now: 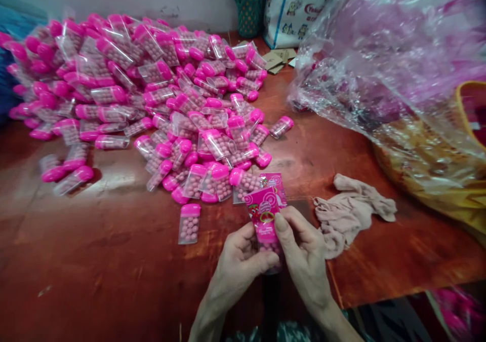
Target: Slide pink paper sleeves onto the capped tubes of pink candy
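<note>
Near the table's front edge, both hands grip one small candy container [266, 223], clear with pink balls inside and a printed pink label over its upper part. My left hand [241, 256] is closed on its lower left side, thumb across the front. On the right side, my right hand [301, 248] pinches it with the thumb pressed on the label. Just behind lies another pink printed label [276, 184], partly hidden. A single pink-capped candy container [189, 224] rests to the left of my hands. Beyond it spreads a large heap of similar containers [159, 96].
A crumpled beige cloth [351, 210] lies right of my hands on the reddish table [114, 261]. Clear plastic wrap [364, 73] covers part of a yellow basket [417, 180] at right. Cardboard pieces [277, 61] and a printed white bag [294, 12] stand near the wall.
</note>
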`<state>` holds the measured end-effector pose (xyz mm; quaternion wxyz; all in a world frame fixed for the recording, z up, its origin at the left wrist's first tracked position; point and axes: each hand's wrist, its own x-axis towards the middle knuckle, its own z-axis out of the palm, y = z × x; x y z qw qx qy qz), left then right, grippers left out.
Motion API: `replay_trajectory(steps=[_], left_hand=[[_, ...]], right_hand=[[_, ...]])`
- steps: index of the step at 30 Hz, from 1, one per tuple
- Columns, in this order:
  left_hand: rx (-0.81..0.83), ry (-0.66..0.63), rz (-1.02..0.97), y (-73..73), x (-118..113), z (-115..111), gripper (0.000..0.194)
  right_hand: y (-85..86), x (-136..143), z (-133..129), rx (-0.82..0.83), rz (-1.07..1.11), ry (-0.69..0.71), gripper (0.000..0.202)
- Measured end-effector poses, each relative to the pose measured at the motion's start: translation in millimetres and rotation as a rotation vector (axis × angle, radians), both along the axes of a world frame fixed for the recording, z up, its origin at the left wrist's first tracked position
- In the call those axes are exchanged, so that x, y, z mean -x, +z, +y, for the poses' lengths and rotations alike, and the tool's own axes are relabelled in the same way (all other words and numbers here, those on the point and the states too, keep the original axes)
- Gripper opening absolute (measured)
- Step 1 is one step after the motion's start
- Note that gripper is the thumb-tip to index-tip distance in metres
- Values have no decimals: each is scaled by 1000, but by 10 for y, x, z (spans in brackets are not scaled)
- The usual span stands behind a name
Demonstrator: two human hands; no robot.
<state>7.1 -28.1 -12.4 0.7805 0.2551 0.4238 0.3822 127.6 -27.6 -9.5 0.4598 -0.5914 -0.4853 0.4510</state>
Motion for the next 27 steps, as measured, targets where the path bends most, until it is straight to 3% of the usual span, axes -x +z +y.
replay_trajectory(steps=[3, 8, 15, 27], left_hand=[[23, -27, 47, 15, -9, 11, 24], [-13, 41, 166, -12, -39, -17, 17], [19, 9, 11, -38, -21, -40, 19], [-29, 9, 113, -22, -43, -37, 19]], right_hand=[[-3, 6, 9, -21, 45, -69, 22], [-42, 24, -21, -61, 51, -156, 20], [-72, 71, -30, 33, 220, -244, 26], [-136, 80, 1, 6, 253, -317, 27]])
